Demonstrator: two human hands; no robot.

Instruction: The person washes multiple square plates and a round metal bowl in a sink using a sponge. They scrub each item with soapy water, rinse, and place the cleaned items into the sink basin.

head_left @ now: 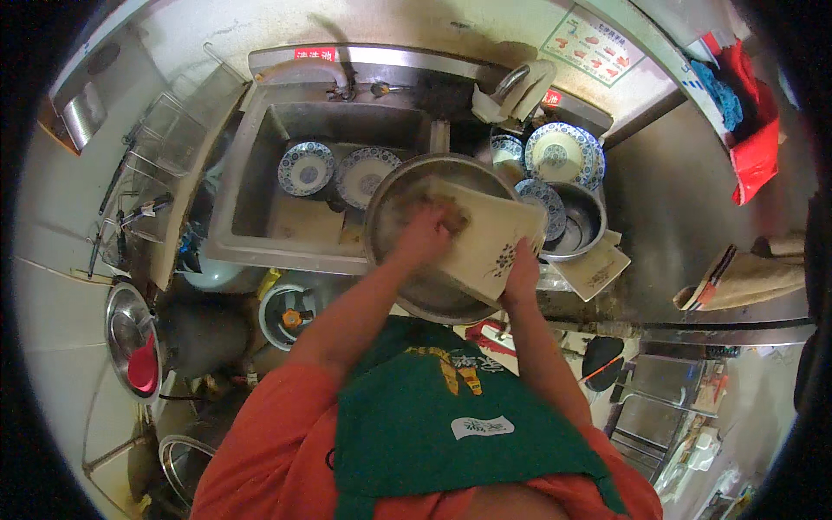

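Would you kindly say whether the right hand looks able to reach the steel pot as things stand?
Probably yes, once freed: the right hand grips the rectangular plate by its edge, but the steel pot sits close to that hand, its near rim apparently clear.

Sq. plate looked smooth & glossy, lg. basin dull metal, sink scuffed metal, apron matt cloth.
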